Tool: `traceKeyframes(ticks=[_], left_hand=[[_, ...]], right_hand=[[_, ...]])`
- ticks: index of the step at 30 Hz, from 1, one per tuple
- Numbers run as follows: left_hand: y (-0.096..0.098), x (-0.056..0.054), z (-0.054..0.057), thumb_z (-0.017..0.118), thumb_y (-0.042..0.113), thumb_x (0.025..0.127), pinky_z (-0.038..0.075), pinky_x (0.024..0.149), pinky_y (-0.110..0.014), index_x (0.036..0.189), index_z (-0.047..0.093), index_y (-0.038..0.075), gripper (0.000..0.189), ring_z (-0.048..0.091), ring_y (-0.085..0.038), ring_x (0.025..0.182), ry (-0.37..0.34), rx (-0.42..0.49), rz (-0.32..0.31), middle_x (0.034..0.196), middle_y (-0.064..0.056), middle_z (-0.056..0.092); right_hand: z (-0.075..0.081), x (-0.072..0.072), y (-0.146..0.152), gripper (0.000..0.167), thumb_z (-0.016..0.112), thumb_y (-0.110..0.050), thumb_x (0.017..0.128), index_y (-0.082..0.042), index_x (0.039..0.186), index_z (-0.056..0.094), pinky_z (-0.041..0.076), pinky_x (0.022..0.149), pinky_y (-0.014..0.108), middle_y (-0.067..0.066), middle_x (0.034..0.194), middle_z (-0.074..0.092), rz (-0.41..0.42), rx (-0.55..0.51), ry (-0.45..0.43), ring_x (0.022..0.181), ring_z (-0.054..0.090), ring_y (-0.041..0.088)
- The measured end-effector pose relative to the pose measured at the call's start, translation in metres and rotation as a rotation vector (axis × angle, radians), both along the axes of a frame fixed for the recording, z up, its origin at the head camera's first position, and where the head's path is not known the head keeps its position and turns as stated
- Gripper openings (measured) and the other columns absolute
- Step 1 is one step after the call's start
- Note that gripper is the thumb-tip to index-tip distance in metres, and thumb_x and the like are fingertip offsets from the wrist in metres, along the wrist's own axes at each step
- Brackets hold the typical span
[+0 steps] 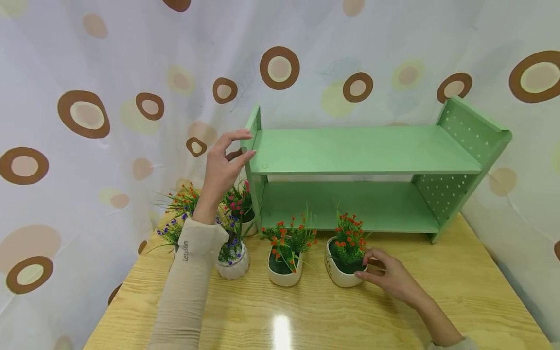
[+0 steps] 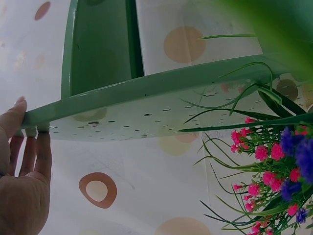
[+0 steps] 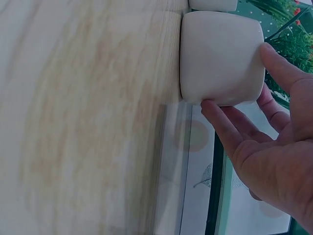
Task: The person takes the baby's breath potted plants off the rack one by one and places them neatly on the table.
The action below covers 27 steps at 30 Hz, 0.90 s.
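A green two-tier shelf (image 1: 367,146) stands at the back of the table. My left hand (image 1: 222,163) grips the top of its left side panel (image 2: 146,93), thumb on one face and fingers on the other. At the shelf's front, my right hand (image 1: 391,274) holds the right side of a white flower pot (image 1: 343,277) with orange-red flowers. In the right wrist view, the pot's smooth wall (image 3: 222,58) sits between thumb and fingers, its base at the tabletop. A similar white pot (image 1: 285,278) with red flowers stands just left of it.
Left of the shelf stand a ribbed white pot (image 1: 234,267) with purple flowers, a pot with pink flowers (image 1: 236,204), and more red and purple flowers (image 1: 183,199), partly hidden behind my left arm. A patterned curtain (image 1: 323,29) hangs behind the wooden table (image 1: 350,321).
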<state>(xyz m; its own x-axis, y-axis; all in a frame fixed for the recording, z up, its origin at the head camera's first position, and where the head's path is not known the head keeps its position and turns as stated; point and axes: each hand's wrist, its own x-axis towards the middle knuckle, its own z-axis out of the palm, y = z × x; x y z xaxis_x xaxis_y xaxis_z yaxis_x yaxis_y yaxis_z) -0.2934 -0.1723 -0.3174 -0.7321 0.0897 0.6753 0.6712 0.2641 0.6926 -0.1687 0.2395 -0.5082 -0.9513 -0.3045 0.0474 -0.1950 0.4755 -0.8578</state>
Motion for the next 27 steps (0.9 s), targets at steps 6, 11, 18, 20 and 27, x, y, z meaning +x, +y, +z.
traceKeyframes(ticks=[6,11,18,20,27], left_hand=[[-0.0011,-0.0017,0.0001,0.075,0.008,0.095,0.058,0.103,-0.038,0.129,0.068,0.004,0.035,0.055,-0.014,0.137,-0.001,0.005,-0.002,0.144,-0.005,0.061],[-0.0006,-0.0015,0.0003,0.076,0.007,0.095,0.058,0.103,-0.039,0.129,0.068,0.004,0.035,0.054,-0.016,0.138,-0.009,0.014,-0.005,0.144,-0.006,0.061],[-0.0001,-0.0010,0.0006,0.075,0.007,0.096,0.058,0.104,-0.038,0.128,0.068,0.003,0.033,0.054,-0.018,0.139,-0.016,0.005,-0.002,0.145,-0.007,0.061],[0.0000,-0.0005,0.0003,0.074,0.007,0.096,0.058,0.104,-0.037,0.128,0.068,0.004,0.033,0.053,-0.018,0.139,-0.017,0.003,-0.001,0.145,-0.007,0.061],[0.0022,0.0001,0.0012,0.073,0.001,0.095,0.057,0.106,-0.041,0.130,0.067,0.001,0.035,0.052,-0.023,0.140,-0.026,-0.001,0.020,0.147,-0.013,0.059]], right_hand=[[0.0013,-0.0013,0.0003,0.031,0.080,-0.023,0.092,-0.007,0.107,0.058,0.064,0.090,0.039,0.018,0.125,0.059,0.008,-0.003,-0.023,0.125,0.061,0.051],[0.0001,-0.0012,0.0012,0.032,0.080,-0.025,0.093,-0.008,0.108,0.057,0.064,0.090,0.039,0.019,0.125,0.058,0.010,0.005,-0.029,0.126,0.061,0.052],[-0.0004,-0.0019,0.0018,0.032,0.080,-0.025,0.093,-0.007,0.108,0.057,0.064,0.090,0.039,0.018,0.124,0.058,0.008,-0.004,-0.031,0.125,0.061,0.052],[-0.0011,-0.0016,0.0019,0.033,0.080,-0.024,0.093,-0.007,0.108,0.057,0.064,0.091,0.038,0.018,0.123,0.058,0.012,-0.011,-0.031,0.125,0.061,0.052],[0.0004,-0.0006,0.0010,0.031,0.080,-0.021,0.092,-0.006,0.107,0.057,0.063,0.092,0.034,0.014,0.117,0.058,0.028,-0.036,-0.013,0.123,0.064,0.047]])
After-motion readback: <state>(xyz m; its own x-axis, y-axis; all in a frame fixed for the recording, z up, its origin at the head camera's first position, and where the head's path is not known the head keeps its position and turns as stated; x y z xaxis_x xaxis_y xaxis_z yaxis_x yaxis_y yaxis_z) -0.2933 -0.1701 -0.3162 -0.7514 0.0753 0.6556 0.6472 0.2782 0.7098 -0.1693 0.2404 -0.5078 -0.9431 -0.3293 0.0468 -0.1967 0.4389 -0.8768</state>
